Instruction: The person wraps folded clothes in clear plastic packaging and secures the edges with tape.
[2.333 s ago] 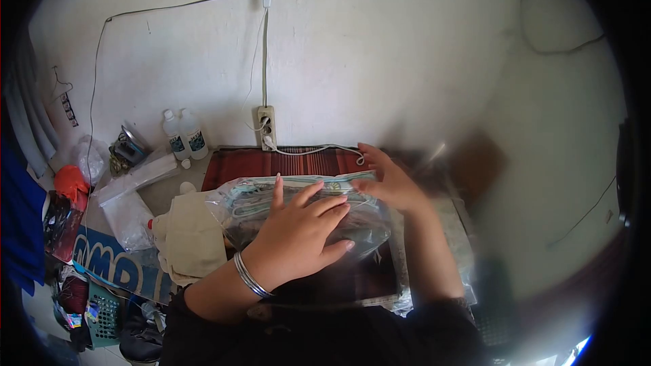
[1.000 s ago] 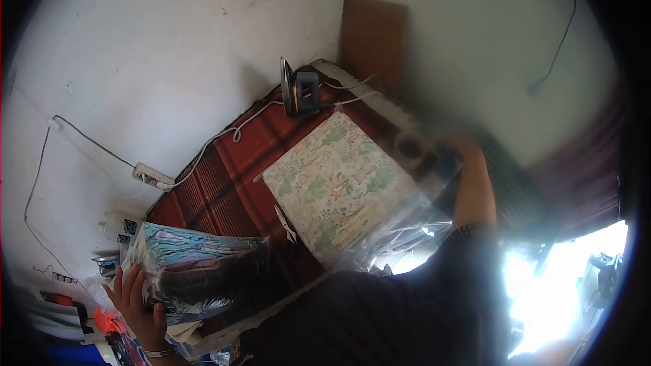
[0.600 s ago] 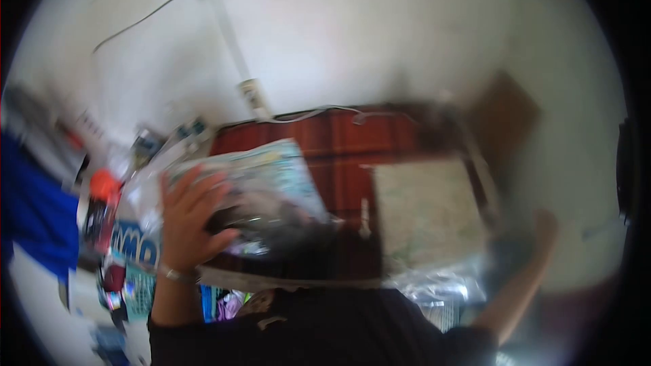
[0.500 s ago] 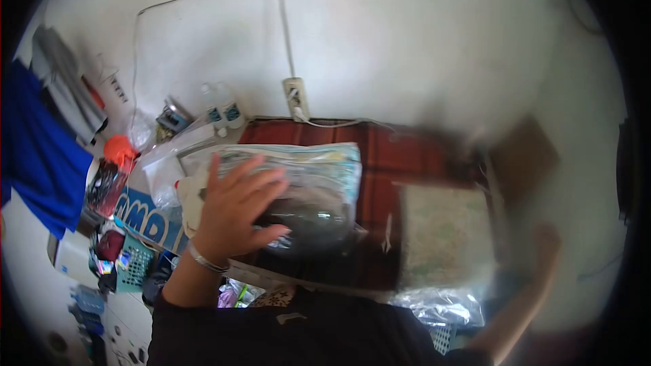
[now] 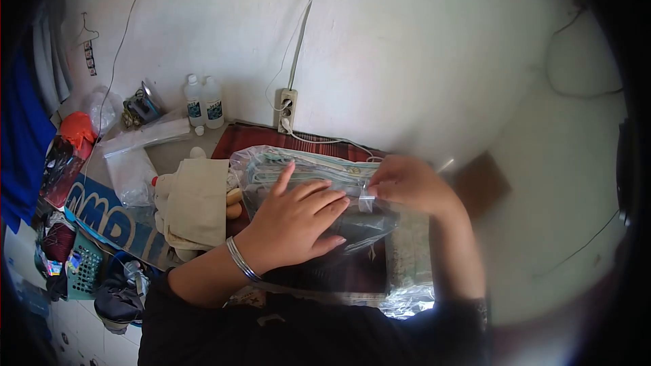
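Note:
A clear plastic bag of folded cloths (image 5: 305, 163) lies on the red striped cover (image 5: 247, 139). Spread over the bag's front is my left hand (image 5: 295, 220), palm down with fingers apart, a silver bangle at the wrist. My right hand (image 5: 407, 183) is at the bag's right part, its fingers pinched on a small strip of clear tape (image 5: 366, 197) that touches the plastic. The bag's lower left part is hidden under my left hand.
Two white bottles (image 5: 213, 103) stand by the wall near a power strip (image 5: 287, 111). Beige folded cloth (image 5: 196, 200) lies left of the bag. A patterned pad (image 5: 410, 244) is at the right, a green basket (image 5: 83, 264) lower left.
My right hand has come in from the far right to the bag, its fingers now pinched. My left hand stays spread on the bag. The view has shifted.

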`<state>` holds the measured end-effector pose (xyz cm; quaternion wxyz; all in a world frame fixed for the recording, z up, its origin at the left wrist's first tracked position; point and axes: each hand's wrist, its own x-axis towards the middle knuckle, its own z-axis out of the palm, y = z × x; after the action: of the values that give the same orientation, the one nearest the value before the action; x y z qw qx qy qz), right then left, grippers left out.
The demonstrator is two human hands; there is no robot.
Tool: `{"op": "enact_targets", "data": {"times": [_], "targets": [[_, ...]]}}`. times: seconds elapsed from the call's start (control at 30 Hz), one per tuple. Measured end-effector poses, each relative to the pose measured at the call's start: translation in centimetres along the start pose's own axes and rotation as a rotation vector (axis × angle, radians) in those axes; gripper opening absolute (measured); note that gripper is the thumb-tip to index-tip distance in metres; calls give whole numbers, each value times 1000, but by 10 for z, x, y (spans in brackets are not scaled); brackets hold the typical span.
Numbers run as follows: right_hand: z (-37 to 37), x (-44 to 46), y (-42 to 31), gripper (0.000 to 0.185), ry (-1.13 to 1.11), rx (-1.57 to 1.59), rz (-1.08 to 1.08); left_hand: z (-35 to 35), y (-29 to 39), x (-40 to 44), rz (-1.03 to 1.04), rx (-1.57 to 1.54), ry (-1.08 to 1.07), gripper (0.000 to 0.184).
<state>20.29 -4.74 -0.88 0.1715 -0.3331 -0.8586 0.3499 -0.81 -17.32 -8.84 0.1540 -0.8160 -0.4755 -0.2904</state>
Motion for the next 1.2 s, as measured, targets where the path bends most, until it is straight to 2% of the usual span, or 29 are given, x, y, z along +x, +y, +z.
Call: {"op": "enact_targets", "data": {"times": [0.03,0.07,0.13,0.47,0.57,0.63,0.77,0.83,0.97,1.07,1.17,1.2], "targets": [[2,3,-8,18,4,42,97,0,0,0,2,-2,7,52],[3,7,-5,18,6,37,95,0,0,0,8,-7,1,52],[7,17,7,19,31,19,23,0,0,0,13,-9,-2,52],[16,12,15,17,113,25,17,2,2,0,39,-20,14,51],[21,9,20,22,129,-31,-61,2,4,1,36,-20,16,50],[22,5,15,27,168,-200,-244,2,4,1,28,-22,14,50],[25,4,22,38,224,-332,-266,3,4,0,26,-20,8,50],[27,5,28,52,340,-510,-325,5,5,-1,16,-14,18,49],[26,16,31,65,451,-485,-230,5,5,-3,12,-12,6,50],[21,40,63,69,355,-208,-161,5,5,-4,19,-17,6,50],[21,48,71,67,321,-109,-51,6,5,-4,12,-7,6,51],[22,47,69,63,388,-164,-44,5,4,-4,14,-7,-1,52]]}}
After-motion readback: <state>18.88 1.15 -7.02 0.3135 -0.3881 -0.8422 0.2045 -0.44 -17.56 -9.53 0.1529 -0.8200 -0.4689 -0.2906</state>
